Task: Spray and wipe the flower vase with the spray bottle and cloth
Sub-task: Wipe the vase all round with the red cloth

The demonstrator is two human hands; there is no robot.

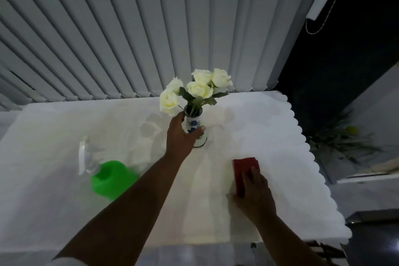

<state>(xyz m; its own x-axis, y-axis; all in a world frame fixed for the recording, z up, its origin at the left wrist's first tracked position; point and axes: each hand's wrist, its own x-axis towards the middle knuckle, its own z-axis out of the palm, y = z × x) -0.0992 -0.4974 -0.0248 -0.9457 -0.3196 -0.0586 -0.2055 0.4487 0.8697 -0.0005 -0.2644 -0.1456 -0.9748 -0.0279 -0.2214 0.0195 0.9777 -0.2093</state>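
Observation:
A small white vase (197, 125) with blue flower painting stands upright on the white tablecloth (269, 136), holding several white roses (197, 88). My left hand (180, 136) is wrapped around the vase's left side, thumb across its front. A folded red cloth (245, 168) lies flat on the table to the right and nearer me; my right hand (255, 194) rests on its near end, fingers curled over it. The green spray bottle (112, 178) with a clear trigger head (87, 155) stands at the left, apart from both hands.
Grey vertical blinds (129, 39) hang just behind the table's far edge. The tablecloth's scalloped edge (311, 153) runs down the right side, with a dark floor and a potted plant (339, 142) beyond it.

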